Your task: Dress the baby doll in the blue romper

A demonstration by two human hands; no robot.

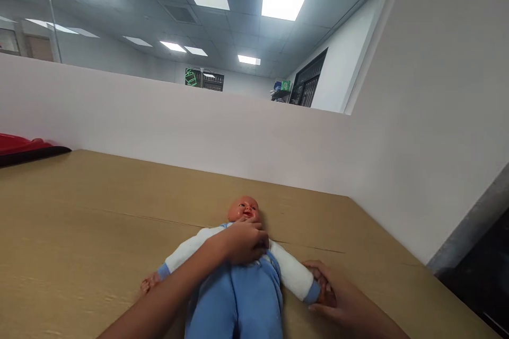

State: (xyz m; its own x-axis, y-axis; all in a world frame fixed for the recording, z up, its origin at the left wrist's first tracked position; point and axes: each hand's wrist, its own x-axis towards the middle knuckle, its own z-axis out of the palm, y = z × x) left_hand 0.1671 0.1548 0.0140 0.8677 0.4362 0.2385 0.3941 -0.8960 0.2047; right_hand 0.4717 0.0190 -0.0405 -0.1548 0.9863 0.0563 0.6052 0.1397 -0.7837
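A broad tan wooden tabletop [87,222] fills the lower half of the view, walled at its far edge by a low white partition [159,122] and on the right by a taller white panel [437,116]. Above the partition a grey tiled ceiling carries bright rectangular light panels [283,2]. Far off to the left of both hands, at the table's edge, lies a flat red and black object [24,148]; too little of it shows to say what it is.

On the table, under and between the hands, a soft baby doll [238,291] lies on its back in a blue romper with white sleeves. Its plastic head [243,209] points away from the person, just beyond the knuckles of the left hand, and its arms are spread out to either side.

The left hand [244,241] comes in across the doll's body and rests on the upper chest just below the chin, with fingers curled into the fabric there; it seems to be pinching the cloth at the collar, though the fingertips are hidden under the hand. The doll's other small hand [148,284] lies bare on the table, well to the left of this grip.

The right hand [330,291] lies on the table beside the doll and is closed around the end of the white sleeve [292,275], at the blue cuff, covering the doll's hand there.
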